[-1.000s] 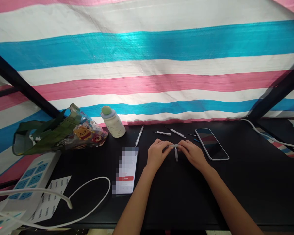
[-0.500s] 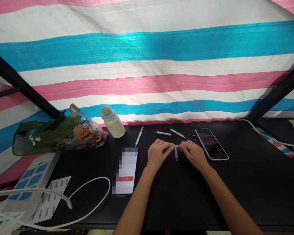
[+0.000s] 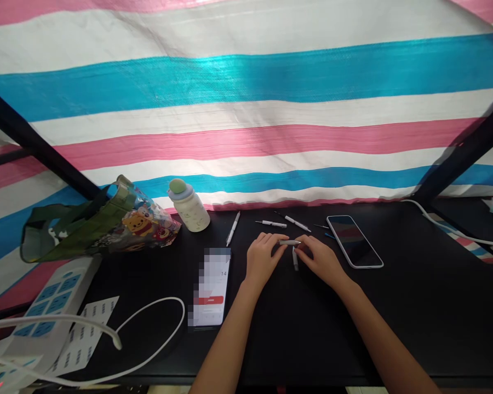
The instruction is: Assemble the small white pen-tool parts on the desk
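My left hand (image 3: 263,257) is closed, pinching the rear end of a short grey-white pen barrel (image 3: 288,242) held level above the desk. The barrel's narrow tip points right, to the curled fingertips of my right hand (image 3: 322,257), which seem closed on it; the exact contact is hard to make out. Just below, between both hands, lies another grey pen part (image 3: 295,260). Behind the hands are a white pen piece with a thin point (image 3: 271,223), a similar slanting one (image 3: 298,222) and a whole white pen (image 3: 233,229).
A lit phone (image 3: 211,290) lies left of my left forearm, a dark-screened phone (image 3: 355,241) right of my right hand. Thin refills (image 3: 330,236) sit beside that one. A bottle (image 3: 190,208), a cartoon bag (image 3: 139,224), a power strip (image 3: 53,301) and a white cable (image 3: 164,342) occupy the left.
My right fingers have shifted slightly and uncovered the barrel's pointed tip, which they hid before. My left hand keeps its hold. The number on the lit phone went from 13 to 14.
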Available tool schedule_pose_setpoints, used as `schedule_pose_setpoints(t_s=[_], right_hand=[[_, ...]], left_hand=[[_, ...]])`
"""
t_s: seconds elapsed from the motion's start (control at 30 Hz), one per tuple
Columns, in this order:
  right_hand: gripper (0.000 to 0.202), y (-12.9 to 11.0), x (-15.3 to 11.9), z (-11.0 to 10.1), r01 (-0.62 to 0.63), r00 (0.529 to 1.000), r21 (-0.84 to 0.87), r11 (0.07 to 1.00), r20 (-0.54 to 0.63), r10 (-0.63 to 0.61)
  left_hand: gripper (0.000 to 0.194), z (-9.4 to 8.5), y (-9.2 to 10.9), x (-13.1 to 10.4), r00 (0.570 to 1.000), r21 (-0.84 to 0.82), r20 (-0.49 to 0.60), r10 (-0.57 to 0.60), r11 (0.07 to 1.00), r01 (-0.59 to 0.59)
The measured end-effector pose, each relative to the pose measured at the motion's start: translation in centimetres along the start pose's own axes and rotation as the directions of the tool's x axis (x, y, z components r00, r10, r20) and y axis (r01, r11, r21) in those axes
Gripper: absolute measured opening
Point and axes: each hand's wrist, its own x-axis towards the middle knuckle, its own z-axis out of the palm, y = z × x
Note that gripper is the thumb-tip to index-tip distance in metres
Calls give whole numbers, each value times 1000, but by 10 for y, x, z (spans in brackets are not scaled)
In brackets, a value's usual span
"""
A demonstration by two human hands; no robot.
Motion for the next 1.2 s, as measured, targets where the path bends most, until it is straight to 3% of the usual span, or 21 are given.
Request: schedule_pose_setpoints(t_s=[0.7, 1.0, 1.2], right_hand=[[15, 0, 0, 2, -11, 1000, -62, 998, 25, 13], [11, 4, -1, 4, -95, 996, -68, 993, -8, 94], [16, 3, -1, 6, 22, 996, -142, 990, 84, -10]], left_hand=[[12, 2, -1, 0, 999, 33, 47, -10, 999, 8], [20, 8, -1, -2, 994, 75, 105, -34, 997, 26], [14, 10, -2, -4, 981, 133, 186, -49, 991, 25]])
